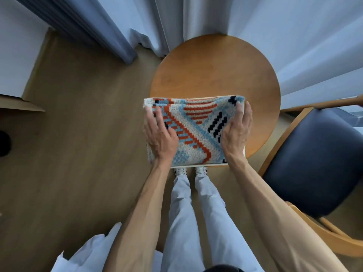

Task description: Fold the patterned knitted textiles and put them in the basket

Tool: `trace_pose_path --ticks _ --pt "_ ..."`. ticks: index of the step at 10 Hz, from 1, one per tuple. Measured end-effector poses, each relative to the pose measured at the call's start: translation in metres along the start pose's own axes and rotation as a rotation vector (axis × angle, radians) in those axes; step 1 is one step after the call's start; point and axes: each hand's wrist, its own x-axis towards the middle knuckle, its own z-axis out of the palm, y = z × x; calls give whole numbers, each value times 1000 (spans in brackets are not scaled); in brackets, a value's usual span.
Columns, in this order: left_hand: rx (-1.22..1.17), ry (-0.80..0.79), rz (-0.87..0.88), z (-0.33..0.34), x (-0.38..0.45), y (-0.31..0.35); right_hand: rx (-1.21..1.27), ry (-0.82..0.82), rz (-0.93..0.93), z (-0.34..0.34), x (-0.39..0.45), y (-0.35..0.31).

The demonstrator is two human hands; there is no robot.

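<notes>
A folded knitted textile with a cream ground and orange, light-blue and black patterns lies at the near edge of a round wooden table. A thin pale rim of what looks like the basket shows under the textile's near and right edges; the rest is hidden. My left hand lies flat on the textile's left part, fingers stretched forward. My right hand rests on its right edge with straight fingers reaching the far corner. Neither hand grips the cloth.
A wooden chair with a dark blue seat stands close on the right. Pale curtains hang behind the table. Wood floor lies to the left, and my legs and shoes are right below the table's near edge.
</notes>
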Motion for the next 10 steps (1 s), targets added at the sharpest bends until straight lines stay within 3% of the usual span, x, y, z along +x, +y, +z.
trace_pose_path --ticks 1,3,5,8,9,10 --pt "103 -72 111 8 18 12 59 -95 -109 7 6 -5" --pt "187 -199 74 32 21 -8 -33 -413 -153 31 19 18" --pt "207 -176 73 56 11 -37 -151 -400 -216 61 22 48" --pt "229 -270 65 71 13 -40 -215 -371 -259 71 21 53" --pt "144 -159 92 57 -2 -18 -240 -332 -292 61 9 42" --pt "61 -179 194 61 -27 11 -253 -387 -331 57 -17 35"
